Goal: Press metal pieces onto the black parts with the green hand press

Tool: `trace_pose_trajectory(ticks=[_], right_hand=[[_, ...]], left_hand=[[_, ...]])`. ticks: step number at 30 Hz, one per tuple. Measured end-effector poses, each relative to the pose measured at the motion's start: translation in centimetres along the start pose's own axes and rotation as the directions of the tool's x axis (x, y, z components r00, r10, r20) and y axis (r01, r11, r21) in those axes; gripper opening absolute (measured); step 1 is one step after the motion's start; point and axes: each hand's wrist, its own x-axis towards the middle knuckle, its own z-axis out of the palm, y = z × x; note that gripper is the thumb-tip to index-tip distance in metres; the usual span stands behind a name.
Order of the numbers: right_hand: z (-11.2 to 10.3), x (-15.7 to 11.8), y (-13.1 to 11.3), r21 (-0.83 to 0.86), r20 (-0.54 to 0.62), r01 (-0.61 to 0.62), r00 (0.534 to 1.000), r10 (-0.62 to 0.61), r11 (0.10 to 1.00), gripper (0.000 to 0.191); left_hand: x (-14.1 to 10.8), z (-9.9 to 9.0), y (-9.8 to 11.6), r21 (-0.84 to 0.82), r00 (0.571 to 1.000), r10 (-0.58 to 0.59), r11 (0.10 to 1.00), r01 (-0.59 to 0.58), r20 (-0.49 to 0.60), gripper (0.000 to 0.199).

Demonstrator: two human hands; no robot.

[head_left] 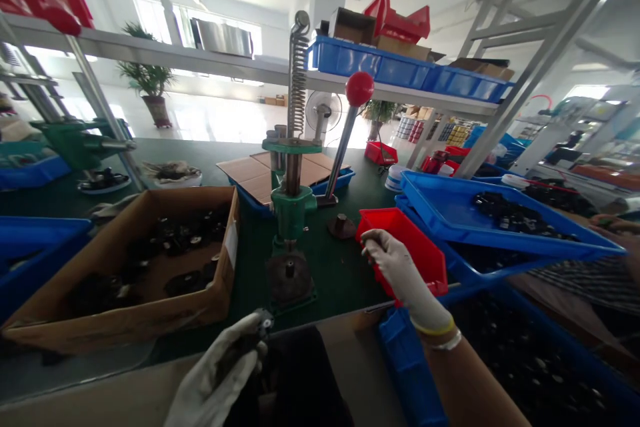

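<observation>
The gloved left hand [213,373] – fingers curled tight – grips a dark part [245,347], while the gloved right hand [400,270], fingers pressed together, sits just above a red plastic bin [415,247]

A small dark metal part [246,347], ridged and partly hidden, sits gripped in the white-gloved left hand [210,373], nearest the viewer.

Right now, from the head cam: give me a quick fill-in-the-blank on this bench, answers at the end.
The dark part sits in one gloved hand, the ____ one. The right hand reaches over the rim of the ____ plastic bin. The bench press is painted ____. The open ____ box holds dark parts.

Answers: left; red; green; cardboard.
</observation>
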Motion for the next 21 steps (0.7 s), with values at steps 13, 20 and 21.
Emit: trace_pose_trajectory(ticks=[13, 20, 21], right_hand=[[14.2, 0.7, 1.5, -0.024, 0.284, 0.093, 0.955, -0.082, 0.995, 0.022], [13.3, -0.4, 1.4, -0.04, 0.229, 0.158, 0.963, -0.145, 0.987, 0.028], [13.2, -0.6, 1.3, -0.039, 0.217, 0.176, 0.962, -0.164, 0.984, 0.028]], left_hand=[[5.1, 3.8, 1.3, -0.113, 0.984, 0.165, 0.979, -0.171, -0.061, 0.051], [7.6, 5.3, 0.9, -0.256, 0.981, 0.185, 0.947, -0.194, -0.06, 0.054], [8.0, 5.5, 1.0, -0.27, 0.98, 0.193, 0.942, -0.201, -0.056, 0.053]])
